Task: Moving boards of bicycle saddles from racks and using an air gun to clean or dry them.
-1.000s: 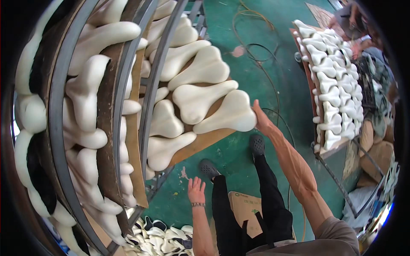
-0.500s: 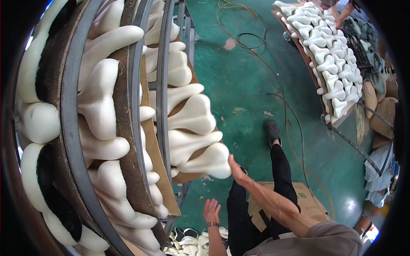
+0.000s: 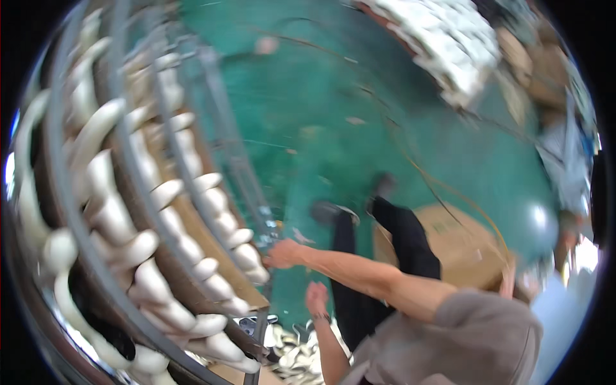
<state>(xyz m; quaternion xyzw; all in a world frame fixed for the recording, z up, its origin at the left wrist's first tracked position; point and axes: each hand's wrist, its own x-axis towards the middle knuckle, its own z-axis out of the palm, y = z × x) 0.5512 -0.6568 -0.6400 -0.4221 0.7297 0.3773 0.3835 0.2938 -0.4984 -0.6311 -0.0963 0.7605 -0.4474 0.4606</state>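
Note:
My right hand (image 3: 283,254) reaches across to the left, at the near corner of a metal rack (image 3: 221,109). It is at the end of a board carrying a row of white, rounded, bone-shaped pieces (image 3: 248,258); blur hides whether its fingers grip the edge or only press it. My left hand (image 3: 317,298), with a bracelet at the wrist, hangs in front of my legs, apart from the rack. Its fingers are smeared by motion, and I see nothing in it.
Several more boards of white pieces (image 3: 102,218) fill the rack's tiers on the left. Loose white pieces (image 3: 296,351) lie low by the rack. A flattened cardboard box (image 3: 459,240) is beside my legs, a hose (image 3: 410,160) crosses the green floor, and a loaded table (image 3: 443,45) stands far right.
The board that stuck out of the rack now sits further in, its pieces nearly flush with the frame. My right hand has moved left with it. The view has swung and blurred.

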